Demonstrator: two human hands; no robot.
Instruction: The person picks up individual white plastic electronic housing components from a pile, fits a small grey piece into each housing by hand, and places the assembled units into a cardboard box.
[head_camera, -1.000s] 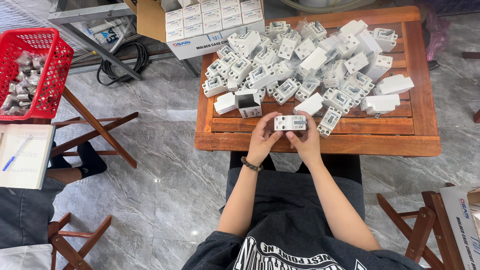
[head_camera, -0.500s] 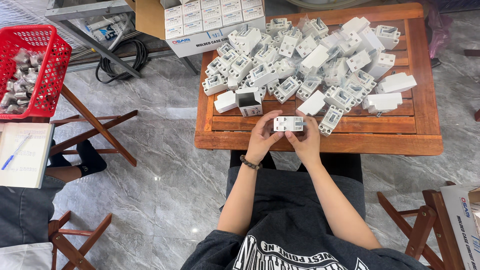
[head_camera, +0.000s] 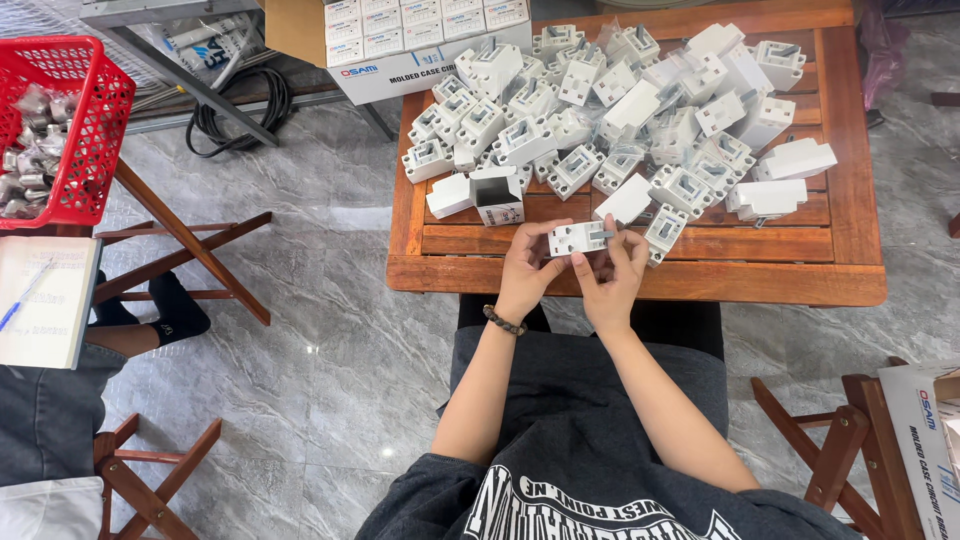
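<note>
Both hands hold one small white breaker-like plastic block (head_camera: 578, 238) over the near edge of the wooden slatted table (head_camera: 830, 270). My left hand (head_camera: 527, 272), with a dark bead bracelet at the wrist, grips the block's left end. Gripping its right end, my right hand (head_camera: 612, 278) has fingers on its top. A heap of several similar white blocks (head_camera: 620, 110) covers the far half of the table. A small open white carton (head_camera: 497, 196) stands just beyond my left hand.
Stacked white cartons (head_camera: 420, 40) sit at the table's far left corner. A red plastic basket (head_camera: 62, 130) of bagged parts rests on a folding wooden stand at left. Another person's leg and a notebook (head_camera: 45, 300) are at lower left. A cardboard box (head_camera: 925, 440) is at lower right.
My hands have stayed over the table's near edge with the white block; the fingers shifted slightly on it. Nothing else moved.
</note>
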